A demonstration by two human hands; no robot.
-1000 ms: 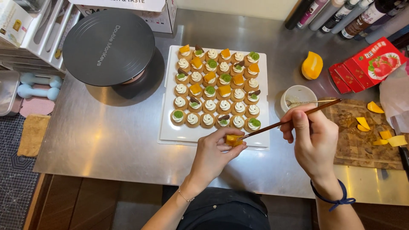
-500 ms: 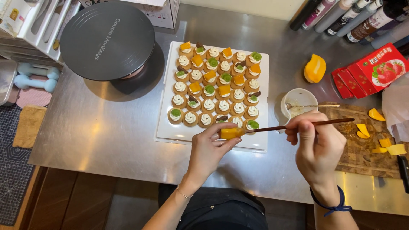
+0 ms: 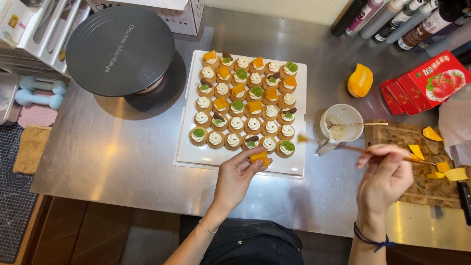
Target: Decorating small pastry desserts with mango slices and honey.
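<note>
Garnishing step judged in hand. Orange fruit cube [image 3: 259,158] is pinched in left hand [image 3: 237,177] fingertips, just short of the tartlets [image 3: 245,100] on the white tray [image 3: 189,153]. Thin brush [image 3: 373,151] is gripped by closed right hand [image 3: 385,177] fingers. Next move calls for steady placing onto bare cream.

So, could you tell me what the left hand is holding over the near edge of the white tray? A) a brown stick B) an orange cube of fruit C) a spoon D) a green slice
B: the left hand pinches an orange fruit cube above the white tray.
</note>
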